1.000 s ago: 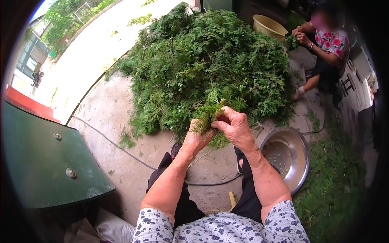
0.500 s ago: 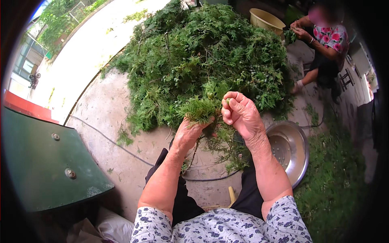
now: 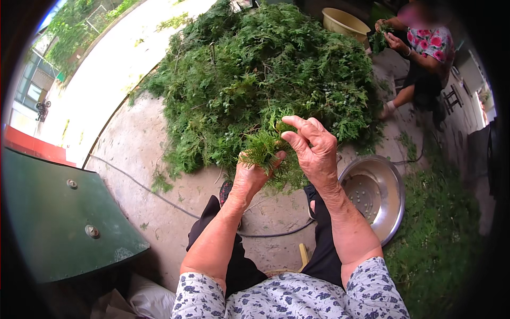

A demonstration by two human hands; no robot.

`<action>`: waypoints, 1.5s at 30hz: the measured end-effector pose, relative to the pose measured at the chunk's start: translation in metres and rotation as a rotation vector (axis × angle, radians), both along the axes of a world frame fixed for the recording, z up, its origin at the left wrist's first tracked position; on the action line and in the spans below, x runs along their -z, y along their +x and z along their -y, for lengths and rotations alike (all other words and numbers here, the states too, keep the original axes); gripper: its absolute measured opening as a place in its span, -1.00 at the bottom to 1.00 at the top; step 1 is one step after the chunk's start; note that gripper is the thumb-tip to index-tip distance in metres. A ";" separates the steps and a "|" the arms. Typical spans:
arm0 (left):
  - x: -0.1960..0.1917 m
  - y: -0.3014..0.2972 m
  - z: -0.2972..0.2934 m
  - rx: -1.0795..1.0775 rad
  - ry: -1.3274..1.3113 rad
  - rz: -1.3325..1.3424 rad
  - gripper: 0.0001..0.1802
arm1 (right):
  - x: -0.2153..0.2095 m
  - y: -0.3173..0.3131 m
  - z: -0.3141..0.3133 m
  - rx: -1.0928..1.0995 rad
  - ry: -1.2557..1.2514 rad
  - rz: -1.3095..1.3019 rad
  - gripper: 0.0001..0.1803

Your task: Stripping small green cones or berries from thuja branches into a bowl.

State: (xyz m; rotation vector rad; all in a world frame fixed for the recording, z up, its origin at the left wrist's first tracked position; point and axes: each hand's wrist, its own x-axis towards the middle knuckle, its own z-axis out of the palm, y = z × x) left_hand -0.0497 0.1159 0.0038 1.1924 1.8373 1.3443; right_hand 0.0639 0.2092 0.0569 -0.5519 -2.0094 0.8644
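Note:
My left hand (image 3: 251,178) is closed around a leafy green conifer sprig (image 3: 259,149), held up in front of the large heap of cut branches (image 3: 265,80). Beside the sprig's upper right side is my right hand (image 3: 316,149), its thumb and index fingertips apart, with a small gap between them. A small round green cone (image 3: 280,126) shows among the leaves close to those fingertips. Its other fingers are curled, so the palm is hidden. To the right of my right forearm stands a metal basin (image 3: 374,194) with several small pale round bits at its bottom.
Across at the upper right sits another person (image 3: 425,50), hands on a green sprig, near a yellow tub (image 3: 345,25). A green metal panel (image 3: 69,218) is at left. A dark cable (image 3: 143,183) crosses the concrete floor. Loose greenery (image 3: 433,239) covers the ground at right.
The right thumb and fingers, earlier pinching a small green cone, have spread and moved slightly left toward the sprig. The sprig has turned, and its hanging lower foliage shows less.

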 end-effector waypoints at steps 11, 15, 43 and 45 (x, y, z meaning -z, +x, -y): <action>0.021 0.008 0.006 0.043 -0.003 -0.317 -0.73 | 0.012 -0.001 -0.006 0.073 -0.051 0.229 -0.73; 0.012 0.015 0.002 -0.016 0.267 -0.459 -0.70 | 0.020 -0.001 -0.008 0.171 -0.137 0.130 -0.85; -0.020 0.014 0.011 -0.163 -0.061 0.623 -0.78 | 0.034 0.014 -0.036 -0.065 -1.214 -0.423 -0.82; -0.014 0.016 0.010 -0.174 -0.008 0.676 -0.77 | 0.042 0.015 -0.034 -0.291 -1.231 -0.350 -0.78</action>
